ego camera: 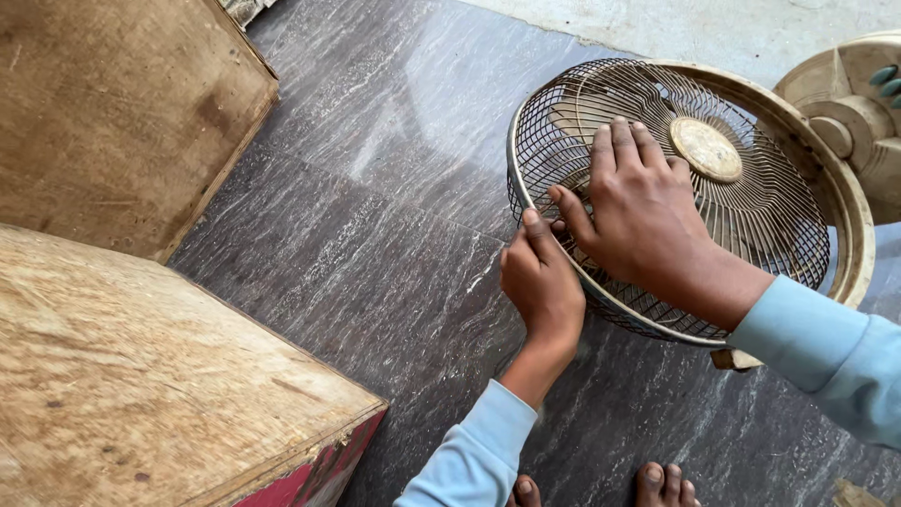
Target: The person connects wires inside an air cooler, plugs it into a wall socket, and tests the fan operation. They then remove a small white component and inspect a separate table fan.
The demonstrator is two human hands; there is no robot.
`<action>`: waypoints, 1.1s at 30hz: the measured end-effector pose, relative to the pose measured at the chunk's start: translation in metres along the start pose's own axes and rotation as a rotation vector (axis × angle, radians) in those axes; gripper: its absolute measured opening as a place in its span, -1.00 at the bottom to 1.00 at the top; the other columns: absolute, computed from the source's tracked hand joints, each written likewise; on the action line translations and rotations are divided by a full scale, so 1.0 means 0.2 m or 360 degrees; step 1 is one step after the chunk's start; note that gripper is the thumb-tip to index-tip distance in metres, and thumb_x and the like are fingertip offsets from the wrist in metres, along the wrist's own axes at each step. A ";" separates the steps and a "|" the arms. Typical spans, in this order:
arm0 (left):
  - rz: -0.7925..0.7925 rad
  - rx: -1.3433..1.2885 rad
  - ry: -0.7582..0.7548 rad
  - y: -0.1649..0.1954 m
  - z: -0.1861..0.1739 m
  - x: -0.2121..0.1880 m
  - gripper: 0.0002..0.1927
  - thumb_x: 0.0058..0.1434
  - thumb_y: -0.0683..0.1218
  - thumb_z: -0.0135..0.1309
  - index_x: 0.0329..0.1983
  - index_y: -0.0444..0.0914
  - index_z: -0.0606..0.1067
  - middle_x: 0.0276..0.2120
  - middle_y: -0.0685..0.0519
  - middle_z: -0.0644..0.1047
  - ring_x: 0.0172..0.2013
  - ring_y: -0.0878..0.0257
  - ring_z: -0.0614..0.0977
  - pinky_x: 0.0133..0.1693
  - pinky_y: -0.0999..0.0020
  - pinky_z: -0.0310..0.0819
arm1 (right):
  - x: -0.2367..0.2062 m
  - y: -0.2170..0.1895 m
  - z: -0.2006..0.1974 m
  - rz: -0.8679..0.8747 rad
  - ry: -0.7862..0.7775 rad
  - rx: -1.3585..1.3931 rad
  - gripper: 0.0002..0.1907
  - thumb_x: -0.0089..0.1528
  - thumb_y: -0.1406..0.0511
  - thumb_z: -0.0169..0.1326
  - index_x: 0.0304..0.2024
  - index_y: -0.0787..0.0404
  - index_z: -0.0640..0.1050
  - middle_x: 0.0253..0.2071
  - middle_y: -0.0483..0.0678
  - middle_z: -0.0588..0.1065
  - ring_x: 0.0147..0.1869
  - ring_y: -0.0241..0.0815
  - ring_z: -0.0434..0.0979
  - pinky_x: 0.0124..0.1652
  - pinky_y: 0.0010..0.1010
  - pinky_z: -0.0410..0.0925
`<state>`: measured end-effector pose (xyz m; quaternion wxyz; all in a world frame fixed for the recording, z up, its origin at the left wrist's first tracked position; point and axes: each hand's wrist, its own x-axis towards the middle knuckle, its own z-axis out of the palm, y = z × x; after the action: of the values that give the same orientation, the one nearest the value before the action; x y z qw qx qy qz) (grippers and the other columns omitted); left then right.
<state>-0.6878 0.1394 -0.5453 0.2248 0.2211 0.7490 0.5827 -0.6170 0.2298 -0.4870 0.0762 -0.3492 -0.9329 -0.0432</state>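
Fingers, left hand [542, 282]: curled at the near rim of the fan guard [751, 211], thumb up against the wire edge, pinching it; the other fingers are folded under and partly hidden.
Fingers, right hand [638, 216]: spread flat on the front of the wire guard, fingertips [615, 141] pointing away from the person, palm pressing on the mesh, thumb stretched toward the left thumb; pressing, not closed round anything.
Head view, counts: two hands, both in pale blue sleeves [826, 352]; one round wire fan guard with one cream outer ring [849, 211] and one round centre cap [706, 148]; one fan motor housing [859, 117] behind it at the right edge; two plywood boxes, one near [141, 376] with a red side and one farther [113, 103]; toes of two bare feet [666, 483] at the bottom edge.
Guard, place: right half of the view, tilted up off the grey stone floor [375, 235], its lower rim close to the floor.
Guard to fingers: directly under the right hand, which lies left of the centre cap; the left hand meets the rim just beside and below the right thumb.
Boxes to guard: well apart, across bare floor to the left.
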 end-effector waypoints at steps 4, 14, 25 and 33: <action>-0.0107 -0.0196 0.0067 -0.01 0.02 0.00 -0.37 0.49 0.13 -0.33 -0.41 -0.33 0.62 -0.60 -0.05 0.57 -0.54 0.11 0.60 -0.41 0.15 0.42 | 0.00 0.01 0.00 0.0082 0.0013 0.0100 -0.21 0.40 -0.03 -0.19 0.28 0.63 0.30 0.31 0.52 0.29 0.41 0.47 0.25 0.15 0.40 0.25; -0.0095 -0.0409 0.0061 -0.01 0.01 -0.01 -0.38 0.51 0.11 -0.31 -0.40 -0.35 0.61 -0.58 0.05 0.59 -0.55 0.29 0.57 -0.44 0.27 0.41 | 0.00 -0.01 0.01 0.0056 0.0046 0.0068 -0.24 0.44 0.00 -0.20 0.26 0.66 0.33 0.27 0.59 0.31 0.36 0.55 0.30 0.13 0.32 0.31; -0.0163 -0.0189 -0.0680 -0.03 -0.17 0.08 -0.56 0.35 0.16 0.02 -0.05 -0.29 0.59 -0.40 0.09 0.61 -0.37 0.33 0.57 -0.29 0.34 0.47 | 0.00 -0.01 -0.03 0.0090 0.0069 0.0054 -0.29 0.43 0.04 -0.21 0.24 0.65 0.35 0.25 0.56 0.34 0.36 0.53 0.32 0.12 0.36 0.29; -0.0160 -0.0883 -0.0897 -0.12 -0.18 0.07 -0.56 0.42 0.09 0.00 0.15 -0.32 0.54 -0.08 0.02 0.61 -0.03 0.31 0.58 0.09 0.34 0.47 | -0.02 0.00 -0.03 0.0076 0.0079 0.0118 -0.28 0.43 0.04 -0.18 0.25 0.66 0.35 0.26 0.58 0.33 0.36 0.54 0.32 0.10 0.36 0.32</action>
<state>-0.7223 0.1155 -0.5630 0.5010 0.2662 0.4821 0.6676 -0.6130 0.2263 -0.4810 0.1133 -0.3672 -0.9231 -0.0154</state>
